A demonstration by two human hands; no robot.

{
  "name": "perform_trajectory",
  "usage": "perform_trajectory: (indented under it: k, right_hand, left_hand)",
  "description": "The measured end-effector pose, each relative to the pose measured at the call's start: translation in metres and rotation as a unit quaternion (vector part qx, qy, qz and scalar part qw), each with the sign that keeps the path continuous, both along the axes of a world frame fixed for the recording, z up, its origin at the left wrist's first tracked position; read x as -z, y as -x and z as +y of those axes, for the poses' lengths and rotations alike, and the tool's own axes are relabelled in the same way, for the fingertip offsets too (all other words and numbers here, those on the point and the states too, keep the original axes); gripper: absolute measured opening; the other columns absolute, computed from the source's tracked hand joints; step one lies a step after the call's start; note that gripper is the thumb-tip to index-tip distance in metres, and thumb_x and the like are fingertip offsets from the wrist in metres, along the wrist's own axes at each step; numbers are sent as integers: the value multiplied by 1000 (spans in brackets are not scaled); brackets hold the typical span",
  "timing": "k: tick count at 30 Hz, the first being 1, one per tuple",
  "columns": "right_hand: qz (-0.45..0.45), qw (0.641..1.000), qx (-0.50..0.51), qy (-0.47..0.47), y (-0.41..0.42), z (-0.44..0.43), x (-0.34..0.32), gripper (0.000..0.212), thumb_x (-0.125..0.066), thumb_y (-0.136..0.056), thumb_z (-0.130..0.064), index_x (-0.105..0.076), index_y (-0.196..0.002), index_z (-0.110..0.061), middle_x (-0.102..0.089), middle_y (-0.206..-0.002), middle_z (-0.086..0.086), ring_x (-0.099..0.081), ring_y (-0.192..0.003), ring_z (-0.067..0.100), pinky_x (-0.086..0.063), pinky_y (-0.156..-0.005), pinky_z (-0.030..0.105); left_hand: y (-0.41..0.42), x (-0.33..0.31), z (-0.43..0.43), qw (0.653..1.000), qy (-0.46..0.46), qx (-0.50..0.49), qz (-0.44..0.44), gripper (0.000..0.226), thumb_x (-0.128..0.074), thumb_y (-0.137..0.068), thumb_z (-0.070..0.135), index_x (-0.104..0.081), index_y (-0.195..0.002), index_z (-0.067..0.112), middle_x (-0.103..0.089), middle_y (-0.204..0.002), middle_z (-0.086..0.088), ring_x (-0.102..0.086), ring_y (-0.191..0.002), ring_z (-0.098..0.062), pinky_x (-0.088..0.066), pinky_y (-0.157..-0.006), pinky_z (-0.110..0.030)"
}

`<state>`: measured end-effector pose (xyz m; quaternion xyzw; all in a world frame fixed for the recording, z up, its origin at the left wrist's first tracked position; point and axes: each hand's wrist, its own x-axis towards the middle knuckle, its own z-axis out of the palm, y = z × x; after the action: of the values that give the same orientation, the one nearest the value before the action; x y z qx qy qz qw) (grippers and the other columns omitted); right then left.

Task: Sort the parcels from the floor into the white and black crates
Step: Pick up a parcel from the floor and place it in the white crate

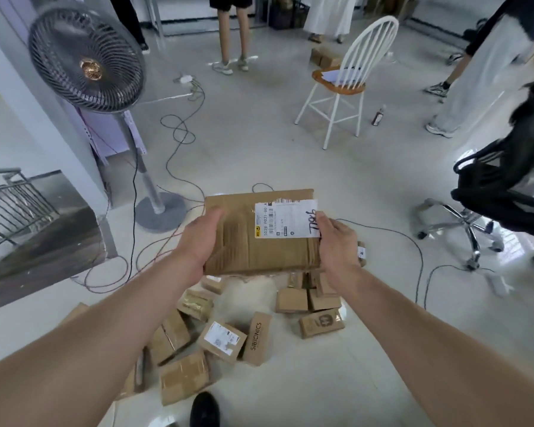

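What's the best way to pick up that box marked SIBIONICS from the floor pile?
Probably from above, fingers on its two short ends: the SIBIONICS box has bare floor at both ends, while the labelled box crowds its long left side.

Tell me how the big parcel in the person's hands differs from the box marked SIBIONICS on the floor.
The held parcel is gripped at its sides by the left hand and right hand; the SIBIONICS box lies on the floor among other parcels. The held parcel looks broad and flat, the SIBIONICS box narrow. The held parcel bears a white label with handwriting; the SIBIONICS box shows only printed lettering. Both are brown cardboard.
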<state>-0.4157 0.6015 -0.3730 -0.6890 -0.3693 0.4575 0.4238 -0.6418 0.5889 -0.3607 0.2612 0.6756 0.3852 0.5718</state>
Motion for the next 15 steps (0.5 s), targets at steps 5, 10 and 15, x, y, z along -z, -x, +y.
perform_trajectory:
  k: [5, 10, 15]
  right_hand:
    - [-16, 996, 63, -57, -60, -25, -25, 36, -49, -106, -25, -74, -92, -2, -71, -81, 1, -58, -76, 18, -45, -69, 33]
    - [33, 992, 118, -26, -114, -52, -44, 47, -39, -105, -52, -74, -89, -25, -79, -86, -1, -74, -84, 21, -57, -80, 41]
    - [0, 990, 138, -26, -156, -77, -53, 45, -55, -82, -62, -75, -90, -22, -77, -86, -4, -71, -86, 23, -54, -76, 41]
  left_hand:
    - [-66, -25, -9, 999, -8, 53, -1, 74, -59, -57, 72, -70, -115, 29, -71, -116, 2, -65, -110, -23, -51, -99, -44]
    - [-119, -46, -9, 991, -18, 131, 2, 58, -58, -71, 70, -72, -109, 29, -73, -113, 1, -65, -108, -26, -51, -97, -44]
    - [-164, -54, 1, 980, -26, 197, 15, 76, -53, -66, 76, -67, -125, 30, -68, -126, 2, -62, -118, -25, -47, -105, -50]
